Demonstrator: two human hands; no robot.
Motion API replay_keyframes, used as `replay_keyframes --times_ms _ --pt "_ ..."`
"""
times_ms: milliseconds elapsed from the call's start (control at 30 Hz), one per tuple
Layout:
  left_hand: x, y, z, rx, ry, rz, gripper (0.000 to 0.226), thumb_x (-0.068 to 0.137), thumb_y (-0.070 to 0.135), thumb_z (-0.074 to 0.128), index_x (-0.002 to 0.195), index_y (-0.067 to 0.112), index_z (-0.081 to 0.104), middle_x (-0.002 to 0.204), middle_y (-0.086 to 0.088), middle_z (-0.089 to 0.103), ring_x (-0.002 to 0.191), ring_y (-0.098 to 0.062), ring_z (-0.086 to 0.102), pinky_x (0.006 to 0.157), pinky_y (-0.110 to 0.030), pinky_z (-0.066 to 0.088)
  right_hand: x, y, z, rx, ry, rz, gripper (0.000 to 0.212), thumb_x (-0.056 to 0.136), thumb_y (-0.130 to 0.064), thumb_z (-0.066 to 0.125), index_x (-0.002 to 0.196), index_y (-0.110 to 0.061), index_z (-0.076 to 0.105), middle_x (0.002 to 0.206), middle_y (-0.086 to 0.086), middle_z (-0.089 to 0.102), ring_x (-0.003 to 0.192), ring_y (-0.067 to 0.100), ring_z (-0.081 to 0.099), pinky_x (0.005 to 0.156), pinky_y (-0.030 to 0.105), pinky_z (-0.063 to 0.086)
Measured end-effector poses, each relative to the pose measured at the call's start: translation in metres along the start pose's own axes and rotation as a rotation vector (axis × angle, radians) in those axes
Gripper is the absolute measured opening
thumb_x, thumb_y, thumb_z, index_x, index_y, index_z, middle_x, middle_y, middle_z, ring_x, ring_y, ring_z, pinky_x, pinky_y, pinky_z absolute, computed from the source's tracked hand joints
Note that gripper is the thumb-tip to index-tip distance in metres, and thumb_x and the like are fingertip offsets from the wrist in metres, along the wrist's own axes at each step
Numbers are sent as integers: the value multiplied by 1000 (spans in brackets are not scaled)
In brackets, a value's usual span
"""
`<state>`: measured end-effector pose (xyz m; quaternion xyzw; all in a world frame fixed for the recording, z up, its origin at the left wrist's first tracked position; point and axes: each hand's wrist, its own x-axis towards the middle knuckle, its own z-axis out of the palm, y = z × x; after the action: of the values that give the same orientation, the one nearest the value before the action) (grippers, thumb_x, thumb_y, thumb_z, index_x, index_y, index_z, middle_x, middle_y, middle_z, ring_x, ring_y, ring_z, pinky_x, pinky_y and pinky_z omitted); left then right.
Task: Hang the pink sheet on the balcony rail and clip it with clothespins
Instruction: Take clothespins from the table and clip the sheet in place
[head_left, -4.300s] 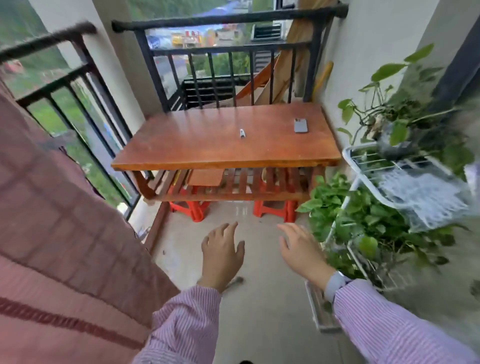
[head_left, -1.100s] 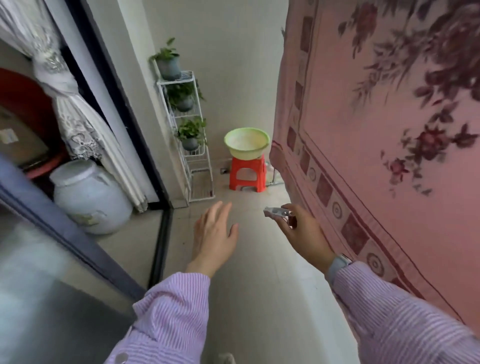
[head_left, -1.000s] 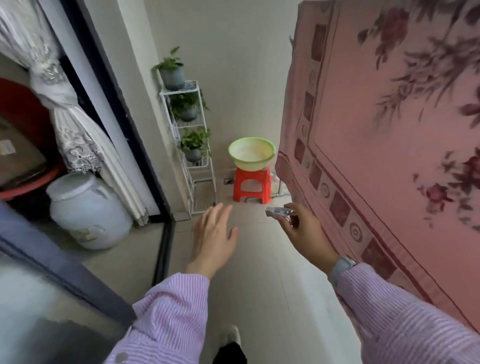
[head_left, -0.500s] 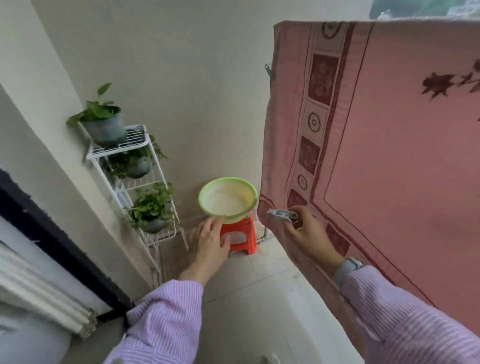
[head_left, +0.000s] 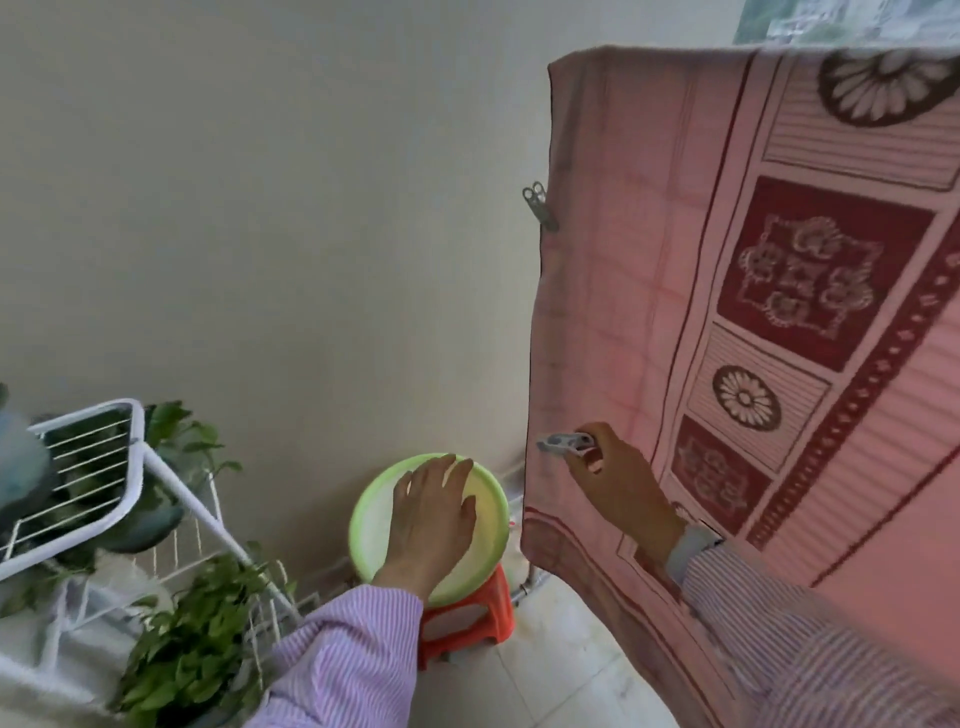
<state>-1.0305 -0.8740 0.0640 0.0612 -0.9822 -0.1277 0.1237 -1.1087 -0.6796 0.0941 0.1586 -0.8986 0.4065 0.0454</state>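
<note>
- Head view: since half a second ago the gaze has tipped upward and nearer to the wall end of the balcony; the pink sheet (head_left: 753, 291) now fills the right side and its top fold comes into sight.
- The sheet already hangs, draped over what must be the rail, which the cloth hides.
- One clothespin (head_left: 540, 205) already grips its wall-side edge, high up.
- The right hand (head_left: 621, 486) pinches a second clothespin (head_left: 563, 443) between thumb and fingers, just beside that same edge, lower down.
- The left hand (head_left: 434, 517) hovers empty, fingers loosely spread, above the green basin (head_left: 374, 525) on the orange stool (head_left: 462, 623).
- Judging from this, hanging is done; fixing this second pin remains.
</note>
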Motion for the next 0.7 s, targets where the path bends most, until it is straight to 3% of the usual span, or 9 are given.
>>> replay_keyframes --times_ms 100,267,467,600,700 --pt "71 -15 15 -79 23 76 40 86 19 55 126 15 50 131 -9 53 121 -27 48 103 -42 34 45 3 9 -27 51 52 30 84 -26 60 109 -13 51 98 7 67 79 23 63 71 37 52" --pt "185 -19 51 -257 31 203 32 84 17 57 116 11 58 115 -12 64 103 -32 60 90 -43 46 98 10 24 -107 142 126 30 84 -23 60 112 -16 50 101 6 66 83 22 63 72 37 52" --pt "288 -10 81 -665 -62 226 43 87 32 50 122 6 52 117 -15 60 107 -30 55 91 -43 44 143 1 42 -193 255 219 36 83 -17 60 118 -16 51 108 -1 62 94 18 61 84 31 49" --pt "316 -3 90 -939 -122 232 26 85 25 61 105 8 63 101 -11 67 94 -24 59 85 -38 47 167 -3 53 -151 353 289 17 81 -6 58 97 -10 52 88 2 54 75 2 54 72 17 46" --pt "307 -1 95 -991 -20 300 17 82 24 59 82 9 66 79 -8 69 76 -11 54 73 -29 43 186 -4 58 -129 409 290 14 82 1 54 82 -8 44 81 9 45 71 -5 48 60 10 43"
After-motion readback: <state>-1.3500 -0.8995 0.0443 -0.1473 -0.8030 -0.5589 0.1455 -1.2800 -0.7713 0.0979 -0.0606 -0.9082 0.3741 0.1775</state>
